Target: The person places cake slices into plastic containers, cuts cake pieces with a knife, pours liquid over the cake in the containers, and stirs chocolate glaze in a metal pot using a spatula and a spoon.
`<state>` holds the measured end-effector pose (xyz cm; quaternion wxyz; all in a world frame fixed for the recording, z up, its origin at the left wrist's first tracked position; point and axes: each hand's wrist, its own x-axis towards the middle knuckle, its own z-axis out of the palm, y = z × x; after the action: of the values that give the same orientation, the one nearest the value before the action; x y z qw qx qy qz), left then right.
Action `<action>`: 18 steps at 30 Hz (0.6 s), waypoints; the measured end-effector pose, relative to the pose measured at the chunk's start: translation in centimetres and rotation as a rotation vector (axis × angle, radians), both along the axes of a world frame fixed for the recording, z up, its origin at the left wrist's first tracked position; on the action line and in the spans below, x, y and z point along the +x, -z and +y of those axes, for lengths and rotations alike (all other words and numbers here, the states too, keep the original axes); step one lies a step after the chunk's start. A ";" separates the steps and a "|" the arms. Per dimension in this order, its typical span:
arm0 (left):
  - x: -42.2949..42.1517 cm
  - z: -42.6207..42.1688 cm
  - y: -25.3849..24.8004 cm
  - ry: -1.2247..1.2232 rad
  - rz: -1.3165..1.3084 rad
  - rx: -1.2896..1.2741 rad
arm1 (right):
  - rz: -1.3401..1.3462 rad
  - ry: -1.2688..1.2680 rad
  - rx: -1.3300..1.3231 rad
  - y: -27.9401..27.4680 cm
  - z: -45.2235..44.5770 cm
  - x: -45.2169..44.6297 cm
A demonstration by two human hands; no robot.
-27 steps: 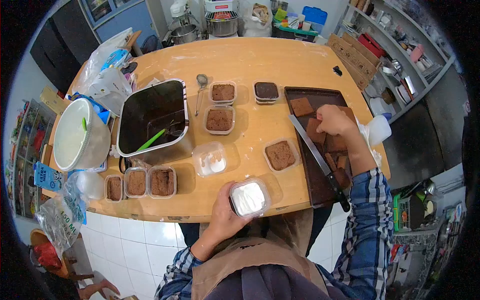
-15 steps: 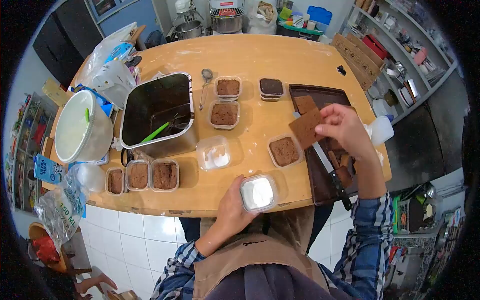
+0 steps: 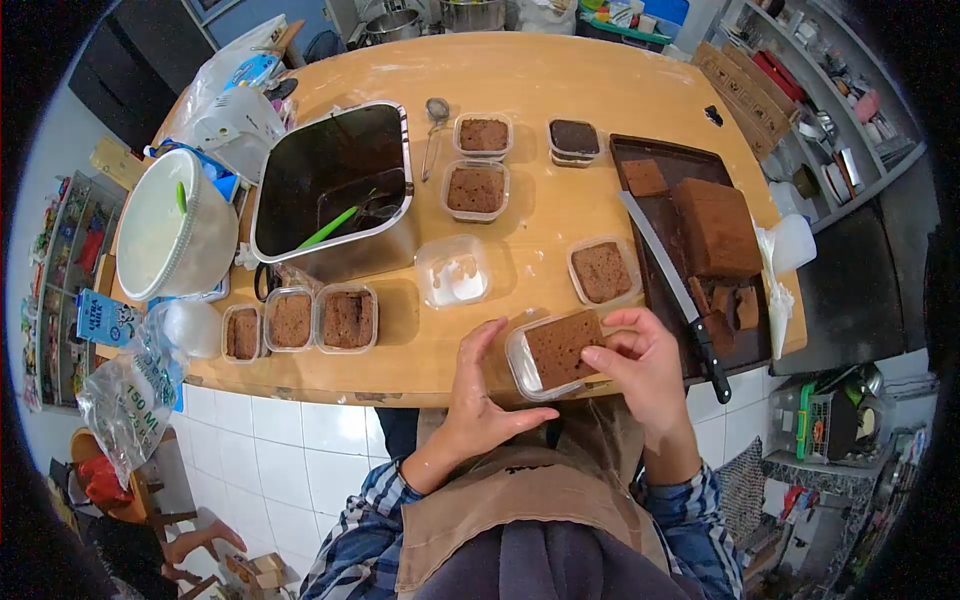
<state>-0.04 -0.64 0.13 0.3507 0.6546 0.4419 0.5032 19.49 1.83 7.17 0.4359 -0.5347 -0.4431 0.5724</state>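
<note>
A thin square slice of chocolate cake (image 3: 562, 348) is pinched in my right hand (image 3: 645, 375), tilted over a clear plastic cup (image 3: 518, 365) with white cream inside. The slice covers most of the cup's opening. My left hand (image 3: 475, 385) is open beside this cup, thumb and fingers apart; whether it touches the rim I cannot tell. To the right, a dark baking tray (image 3: 655, 290) bears a block of chocolate cake (image 3: 718, 225), another slice (image 3: 645, 178), some offcuts (image 3: 735, 305) and a long serrated knife (image 3: 675, 280).
Cake-topped cups stand at the lower left (image 3: 347, 318), upper middle (image 3: 476, 190) and by the tray (image 3: 604, 272). A cup with cream (image 3: 452, 272) sits mid-table. Left are a deep metal pan (image 3: 345, 255), a white tub (image 3: 165, 225) and a hand mixer (image 3: 238, 130). Another person's leg (image 3: 205, 542) shows lower left.
My right hand has brought the cake slice from above the tray leftward and down over the cream cup. My left hand has loosened from around the cup, its fingers spreading. The view has shifted.
</note>
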 end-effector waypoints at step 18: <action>0.0 0.2 0.0 -0.048 0.081 0.092 | -0.153 0.057 0.083 2.1 -1.2 -1.8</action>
<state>-0.06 -0.41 0.17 0.2897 0.6791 0.4479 0.5042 17.69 0.63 5.06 0.4385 -0.5709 -0.4831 0.4984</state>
